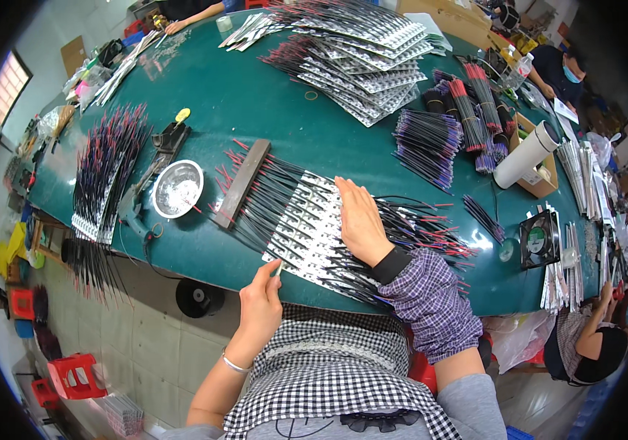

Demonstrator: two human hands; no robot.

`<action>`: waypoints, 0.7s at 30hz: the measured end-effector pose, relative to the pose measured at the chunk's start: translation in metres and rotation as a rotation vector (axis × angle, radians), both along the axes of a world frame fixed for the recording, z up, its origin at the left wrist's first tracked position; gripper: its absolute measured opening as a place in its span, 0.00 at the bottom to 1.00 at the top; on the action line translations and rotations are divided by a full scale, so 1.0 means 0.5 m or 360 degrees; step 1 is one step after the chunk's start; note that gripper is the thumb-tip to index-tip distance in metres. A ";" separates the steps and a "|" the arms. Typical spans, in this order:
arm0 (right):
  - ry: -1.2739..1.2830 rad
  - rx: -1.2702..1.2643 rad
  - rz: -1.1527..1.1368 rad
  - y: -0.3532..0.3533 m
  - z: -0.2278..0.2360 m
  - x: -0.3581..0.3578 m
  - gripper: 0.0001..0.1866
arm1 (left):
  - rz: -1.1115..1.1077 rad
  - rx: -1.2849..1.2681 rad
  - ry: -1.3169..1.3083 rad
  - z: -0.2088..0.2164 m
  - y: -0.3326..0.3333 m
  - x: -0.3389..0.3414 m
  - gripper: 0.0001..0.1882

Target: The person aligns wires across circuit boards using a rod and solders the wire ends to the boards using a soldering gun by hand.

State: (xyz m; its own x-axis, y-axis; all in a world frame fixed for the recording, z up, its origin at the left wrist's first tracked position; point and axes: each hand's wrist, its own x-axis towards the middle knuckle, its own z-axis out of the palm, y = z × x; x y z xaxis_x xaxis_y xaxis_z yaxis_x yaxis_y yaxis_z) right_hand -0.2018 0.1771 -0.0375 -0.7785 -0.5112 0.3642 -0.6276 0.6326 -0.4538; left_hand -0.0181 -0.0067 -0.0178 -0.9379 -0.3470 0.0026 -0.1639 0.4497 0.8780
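A white circuit-board panel [306,209] lies flat on the table in front of me, with black, red-tipped wires fanning out on both sides. My right hand [361,220] rests flat across the panel, its fingers stretched out. At the panel's near left corner my left hand [262,297] has thumb and forefinger brought together; a small pale bit shows between them, too small to name. A dark grey bar [243,185] lies over the wires left of the panel. Farther left stands a metal bowl [178,189] with shiny material inside.
A soldering iron [132,209] and its stand are beside the bowl. Another wired panel [94,229] overhangs the table's left edge. Stacked panels [361,66] rise at the back. Right are wire bundles [431,143], a white flask [526,155] and a small fan [540,239]. Other people sit around the table.
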 end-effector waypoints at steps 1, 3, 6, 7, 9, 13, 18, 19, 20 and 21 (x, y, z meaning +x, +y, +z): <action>-0.0018 -0.0014 -0.0009 0.002 0.001 0.000 0.30 | -0.0003 0.0004 0.0006 -0.002 0.002 -0.006 0.16; -0.0041 -0.0035 -0.0026 0.004 0.007 0.001 0.31 | 0.0005 -0.0020 0.0117 -0.014 0.004 -0.016 0.15; -0.0053 -0.0018 0.0004 0.005 0.012 0.003 0.33 | 0.0065 0.0201 0.0052 -0.043 0.002 -0.022 0.15; -0.0052 -0.0019 0.0000 0.005 0.013 0.003 0.33 | 0.0061 0.0201 0.0053 -0.050 0.002 -0.028 0.15; -0.0075 -0.0058 0.0006 0.003 0.015 0.003 0.33 | 0.0110 0.0361 0.0128 -0.059 0.005 -0.047 0.14; -0.0136 -0.0118 0.0005 0.006 0.023 0.000 0.38 | 0.0002 0.0278 0.0238 -0.052 0.010 -0.079 0.15; -0.0319 -0.0468 -0.0005 0.017 0.022 -0.008 0.35 | -0.0035 0.0601 0.0254 -0.047 0.015 -0.069 0.16; -0.0343 -0.0493 -0.0010 0.017 0.022 -0.008 0.35 | 0.0012 0.0973 0.0200 -0.050 0.015 -0.068 0.16; -0.0345 -0.0492 -0.0008 0.016 0.022 -0.009 0.35 | 0.0014 0.0974 0.0199 -0.052 0.011 -0.072 0.16; -0.0361 -0.0469 -0.0001 0.015 0.026 -0.007 0.35 | 0.0004 0.1121 0.0213 -0.052 0.007 -0.077 0.17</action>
